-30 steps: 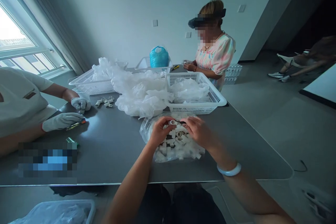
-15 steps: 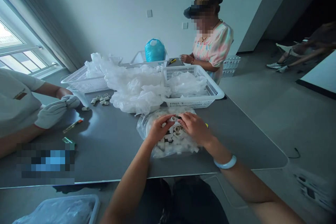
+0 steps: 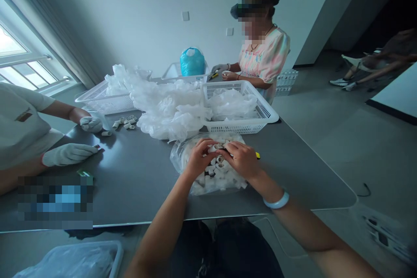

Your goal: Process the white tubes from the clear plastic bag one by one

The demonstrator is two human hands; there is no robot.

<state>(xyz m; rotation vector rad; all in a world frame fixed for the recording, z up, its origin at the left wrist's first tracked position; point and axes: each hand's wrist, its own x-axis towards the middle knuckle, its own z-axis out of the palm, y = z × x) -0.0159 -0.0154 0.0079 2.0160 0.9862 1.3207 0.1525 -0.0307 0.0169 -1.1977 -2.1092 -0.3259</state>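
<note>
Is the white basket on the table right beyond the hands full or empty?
Not empty: crumpled plastic lies inside the white basket. How deep it goes cannot be seen.

- The small tube fittings [image 3: 220,165] are coloured white.
- The tool [image 3: 258,155] is marked with bright yellow at one end.
- The bangle [image 3: 276,200] is tinted pale blue.
- The tabletop [image 3: 309,182] is finished in dark grey.
- The baskets [image 3: 233,129] are coloured white and patterned with slots.
- The bulging bag [image 3: 192,64] is coloured turquoise.
- The co-worker's blouse [image 3: 276,54] is streaked with pink and other pastels.
</note>
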